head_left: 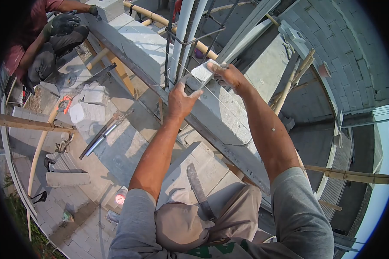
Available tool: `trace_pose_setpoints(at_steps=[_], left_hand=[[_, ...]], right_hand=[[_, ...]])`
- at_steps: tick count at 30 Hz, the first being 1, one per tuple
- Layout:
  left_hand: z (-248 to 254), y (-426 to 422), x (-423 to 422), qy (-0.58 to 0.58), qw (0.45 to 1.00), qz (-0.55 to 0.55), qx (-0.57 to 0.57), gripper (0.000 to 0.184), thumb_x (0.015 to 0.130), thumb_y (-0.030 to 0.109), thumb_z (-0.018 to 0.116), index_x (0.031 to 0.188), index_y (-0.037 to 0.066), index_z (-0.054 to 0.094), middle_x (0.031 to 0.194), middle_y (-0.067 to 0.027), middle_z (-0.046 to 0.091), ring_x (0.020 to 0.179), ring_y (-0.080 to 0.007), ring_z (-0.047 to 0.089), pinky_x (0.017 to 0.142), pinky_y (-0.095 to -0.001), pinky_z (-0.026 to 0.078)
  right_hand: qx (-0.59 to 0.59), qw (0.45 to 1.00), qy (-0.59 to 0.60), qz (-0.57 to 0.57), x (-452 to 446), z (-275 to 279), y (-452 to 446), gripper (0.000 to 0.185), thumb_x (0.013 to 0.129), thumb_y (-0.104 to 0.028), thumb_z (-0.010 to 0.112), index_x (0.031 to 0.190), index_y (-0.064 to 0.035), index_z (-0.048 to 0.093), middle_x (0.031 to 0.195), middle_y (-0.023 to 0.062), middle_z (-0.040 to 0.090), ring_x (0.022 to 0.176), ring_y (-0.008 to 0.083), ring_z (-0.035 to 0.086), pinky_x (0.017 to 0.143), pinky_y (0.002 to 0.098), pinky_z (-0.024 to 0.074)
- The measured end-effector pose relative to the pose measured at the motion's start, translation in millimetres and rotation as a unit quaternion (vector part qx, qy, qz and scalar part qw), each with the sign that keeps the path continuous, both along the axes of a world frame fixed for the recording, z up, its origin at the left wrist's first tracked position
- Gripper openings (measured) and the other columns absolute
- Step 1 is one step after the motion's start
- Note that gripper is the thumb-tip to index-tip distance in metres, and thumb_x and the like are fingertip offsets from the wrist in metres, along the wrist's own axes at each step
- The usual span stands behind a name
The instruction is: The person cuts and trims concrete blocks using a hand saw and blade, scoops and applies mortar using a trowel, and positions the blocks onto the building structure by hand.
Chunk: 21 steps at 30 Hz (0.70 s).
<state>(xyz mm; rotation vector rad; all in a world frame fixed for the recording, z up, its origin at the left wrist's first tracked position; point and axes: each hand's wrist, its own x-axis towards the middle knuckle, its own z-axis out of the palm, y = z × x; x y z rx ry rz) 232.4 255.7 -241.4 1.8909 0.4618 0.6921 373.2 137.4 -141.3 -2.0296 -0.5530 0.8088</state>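
My right hand point(229, 77) grips a small white block piece point(202, 72) by its upper right side, thumb on top. Just left of it, my left hand point(183, 98) has its thumb and fingers apart, close to the block's lower edge, and nothing shows in its grasp. A thin string point(220, 102) runs diagonally past both hands, above a row of pale blocks point(229, 118) on a concrete beam point(246, 152). Steel rebar point(168, 56) and light pipes point(190, 26) stand upright right behind my left hand.
A co-worker's gloved hand point(64, 23) is at the upper left. Long metal tools point(103, 134), broken white blocks point(88, 113) and an orange-handled tool point(65, 104) lie at left. Bamboo poles point(288, 84) lean at right. A flat blade-like tool point(198, 187) lies near my knees.
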Motion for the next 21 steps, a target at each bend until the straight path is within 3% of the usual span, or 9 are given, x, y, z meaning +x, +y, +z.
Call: trace_pose_setpoints(at_steps=[4, 13, 21], left_hand=[[-4.3, 0.4, 1.3, 0.029, 1.000, 0.003, 0.005, 0.060, 0.069, 0.029, 0.082, 0.117, 0.001, 0.059, 0.102, -0.0199, 0.067, 0.096, -0.0347, 0.065, 0.084, -0.0393, 0.049], [-4.4, 0.3, 0.3, 0.027, 1.000, -0.003, -0.009, 0.060, 0.070, 0.026, 0.081, 0.120, 0.001, 0.058, 0.106, -0.0195, 0.067, 0.099, -0.0334, 0.064, 0.086, -0.0386, 0.049], [-2.9, -1.9, -0.5, 0.027, 1.000, 0.009, -0.008, 0.059, 0.070, 0.026, 0.082, 0.119, 0.002, 0.059, 0.105, -0.0184, 0.067, 0.097, -0.0319, 0.065, 0.085, -0.0378, 0.050]], right_hand=[[-0.015, 0.999, 0.045, -0.004, 2.9, -1.8, 0.2, 0.090, 0.073, -0.074, 0.061, 0.121, 0.0029, 0.060, 0.118, 0.0226, 0.061, 0.114, 0.0362, 0.054, 0.099, 0.0507, 0.0377], [-0.006, 1.000, 0.010, 0.015, 0.4, -0.9, 0.1, 0.084, 0.075, -0.072, 0.061, 0.118, 0.0000, 0.063, 0.119, 0.0180, 0.061, 0.118, 0.0323, 0.050, 0.104, 0.0459, 0.0316], [-0.016, 1.000, 0.007, 0.011, 5.1, -6.8, -0.7, 0.081, 0.077, -0.070, 0.061, 0.117, 0.0008, 0.064, 0.115, 0.0177, 0.064, 0.114, 0.0301, 0.054, 0.102, 0.0432, 0.0355]])
